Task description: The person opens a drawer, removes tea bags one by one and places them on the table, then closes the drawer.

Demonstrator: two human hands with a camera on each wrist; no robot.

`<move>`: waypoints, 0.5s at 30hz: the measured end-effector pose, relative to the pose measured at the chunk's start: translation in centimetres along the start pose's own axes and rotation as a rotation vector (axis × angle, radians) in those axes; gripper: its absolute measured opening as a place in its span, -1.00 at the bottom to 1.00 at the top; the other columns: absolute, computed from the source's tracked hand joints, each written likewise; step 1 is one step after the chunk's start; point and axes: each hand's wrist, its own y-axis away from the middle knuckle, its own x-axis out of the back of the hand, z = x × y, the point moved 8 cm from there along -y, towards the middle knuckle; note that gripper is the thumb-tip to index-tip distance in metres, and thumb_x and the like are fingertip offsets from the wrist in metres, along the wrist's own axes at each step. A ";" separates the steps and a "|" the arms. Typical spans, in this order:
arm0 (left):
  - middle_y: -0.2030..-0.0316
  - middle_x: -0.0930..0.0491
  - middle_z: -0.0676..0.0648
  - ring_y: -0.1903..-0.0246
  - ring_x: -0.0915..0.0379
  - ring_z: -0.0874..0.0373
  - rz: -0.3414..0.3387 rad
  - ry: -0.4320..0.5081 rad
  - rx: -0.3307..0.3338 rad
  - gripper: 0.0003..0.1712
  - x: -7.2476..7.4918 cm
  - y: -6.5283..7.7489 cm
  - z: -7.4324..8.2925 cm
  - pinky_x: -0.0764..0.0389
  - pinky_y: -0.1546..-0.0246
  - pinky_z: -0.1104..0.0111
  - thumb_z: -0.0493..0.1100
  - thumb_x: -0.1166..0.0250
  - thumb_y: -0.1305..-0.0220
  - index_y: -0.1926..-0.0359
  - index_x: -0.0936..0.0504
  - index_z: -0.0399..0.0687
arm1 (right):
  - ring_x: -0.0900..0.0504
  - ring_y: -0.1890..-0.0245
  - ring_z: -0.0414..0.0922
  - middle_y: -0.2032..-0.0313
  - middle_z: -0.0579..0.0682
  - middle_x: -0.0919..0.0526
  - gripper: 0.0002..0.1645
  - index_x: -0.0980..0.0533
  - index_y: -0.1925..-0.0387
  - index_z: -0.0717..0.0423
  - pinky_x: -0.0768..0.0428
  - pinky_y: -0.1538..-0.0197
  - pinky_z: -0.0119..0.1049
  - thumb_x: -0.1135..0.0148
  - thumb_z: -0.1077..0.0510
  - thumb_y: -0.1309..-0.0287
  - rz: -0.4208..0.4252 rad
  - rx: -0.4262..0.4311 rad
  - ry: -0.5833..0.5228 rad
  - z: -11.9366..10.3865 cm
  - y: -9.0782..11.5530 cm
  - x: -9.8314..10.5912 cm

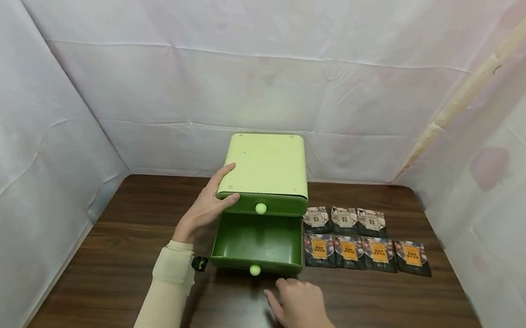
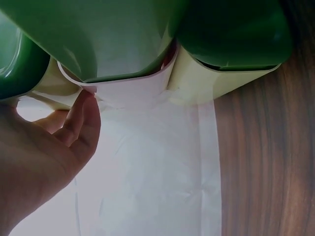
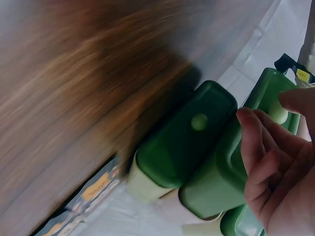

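A small drawer cabinet (image 1: 267, 162) with a pale yellow-green top stands on the table. Its top drawer (image 1: 282, 205) is pushed in, and a green drawer (image 1: 258, 238) below is pulled out, its bare inside showing. My left hand (image 1: 205, 203) holds the cabinet's upper left front corner, thumb on the front and fingers along the side and top edge. Before the pulled-out drawer's right front corner, my right hand (image 1: 301, 307) holds nothing, its fingers loosely bent. In the right wrist view, another drawer front (image 3: 189, 140) with a round knob (image 3: 199, 122) sits lower down.
Right of the cabinet, dark sachets with pale labels (image 1: 344, 219) lie in a back row. Several sachets with orange labels (image 1: 351, 252) form the front row. White sheeting (image 1: 252, 96) hangs behind and beside the brown wooden table (image 1: 131, 257).
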 end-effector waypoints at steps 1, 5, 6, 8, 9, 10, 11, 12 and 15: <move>-0.49 0.11 -0.09 -0.45 0.22 -0.08 0.004 -0.001 0.000 -0.13 0.1 0.0 0.0 0.00 -0.26 -0.25 0.02 -0.20 -0.35 -0.54 0.02 0.05 | -0.17 0.82 -0.34 0.76 -0.25 -0.32 -0.61 -0.47 0.68 -0.12 -0.10 0.77 -0.43 -0.35 -0.15 -0.12 0.001 -0.004 0.000 -0.2 -0.3 -0.2; -0.49 0.12 -0.10 -0.45 0.22 -0.09 0.002 -0.004 0.004 -0.12 -0.2 -0.1 0.1 0.00 -0.26 -0.25 0.02 -0.21 -0.35 -0.54 0.03 0.05 | -0.16 0.84 -0.30 0.79 -0.23 -0.30 -0.55 -0.41 0.72 -0.12 -0.08 0.79 -0.39 -0.36 -0.17 -0.11 0.011 -0.042 0.018 -0.6 -1.0 -0.8; -0.49 0.12 -0.10 -0.45 0.23 -0.09 -0.002 -0.001 0.006 -0.12 -0.3 -0.1 0.1 0.01 -0.26 -0.25 0.02 -0.21 -0.35 -0.54 0.03 0.06 | -0.15 0.85 -0.29 0.80 -0.23 -0.28 -0.53 -0.40 0.73 -0.12 -0.06 0.80 -0.38 -0.37 -0.17 -0.10 0.016 -0.055 0.028 -0.5 -1.1 -0.9; -0.50 0.14 -0.09 -0.46 0.24 -0.08 -0.013 0.001 0.013 -0.11 -0.6 -0.2 0.1 0.01 -0.26 -0.24 0.04 -0.21 -0.35 -0.54 0.04 0.07 | -0.13 0.87 -0.27 0.82 -0.21 -0.26 -0.49 -0.36 0.75 -0.12 -0.04 0.80 -0.37 -0.39 -0.19 -0.07 0.039 -0.070 0.053 -0.4 -1.2 -1.0; -0.50 0.14 -0.09 -0.46 0.25 -0.07 -0.017 0.002 0.019 -0.11 -0.7 -0.2 0.1 0.01 -0.26 -0.24 0.04 -0.21 -0.35 -0.55 0.05 0.08 | -0.12 0.88 -0.27 0.83 -0.21 -0.24 -0.47 -0.34 0.77 -0.12 -0.03 0.81 -0.37 -0.40 -0.20 -0.06 0.057 -0.073 0.064 -0.3 -1.2 -1.0; -0.50 0.15 -0.08 -0.46 0.25 -0.07 -0.018 0.004 0.025 -0.11 -0.7 -0.2 0.1 0.01 -0.27 -0.24 0.05 -0.21 -0.35 -0.55 0.05 0.09 | -0.10 0.88 -0.26 0.84 -0.20 -0.23 -0.45 -0.32 0.78 -0.12 -0.02 0.81 -0.36 -0.40 -0.21 -0.04 0.076 -0.072 0.075 -0.3 -1.2 -1.0; -0.50 0.15 -0.08 -0.46 0.25 -0.07 -0.016 0.005 0.031 -0.11 -0.7 -0.2 0.1 0.02 -0.26 -0.24 0.05 -0.21 -0.35 -0.55 0.05 0.10 | -0.09 0.89 -0.27 0.85 -0.20 -0.21 -0.43 -0.30 0.79 -0.12 -0.01 0.82 -0.37 -0.41 -0.22 -0.03 0.093 -0.065 0.078 -0.4 -1.3 -1.1; -0.50 0.15 -0.08 -0.46 0.25 -0.07 -0.011 0.006 0.036 -0.11 -0.6 -0.2 0.1 0.02 -0.26 -0.24 0.05 -0.21 -0.34 -0.55 0.05 0.11 | -0.08 0.89 -0.28 0.85 -0.20 -0.19 -0.42 -0.29 0.79 -0.12 0.00 0.81 -0.38 -0.41 -0.23 -0.03 0.105 -0.059 0.079 -0.4 -1.3 -1.1; -0.50 0.15 -0.08 -0.46 0.26 -0.08 0.000 0.002 0.042 -0.11 -0.4 0.0 0.1 0.02 -0.26 -0.26 0.04 -0.21 -0.35 -0.55 0.05 0.10 | -0.04 0.88 -0.31 0.86 -0.22 -0.15 -0.43 -0.31 0.79 -0.13 0.01 0.81 -0.41 -0.42 -0.24 -0.01 0.119 -0.049 0.066 -0.5 -1.6 -1.4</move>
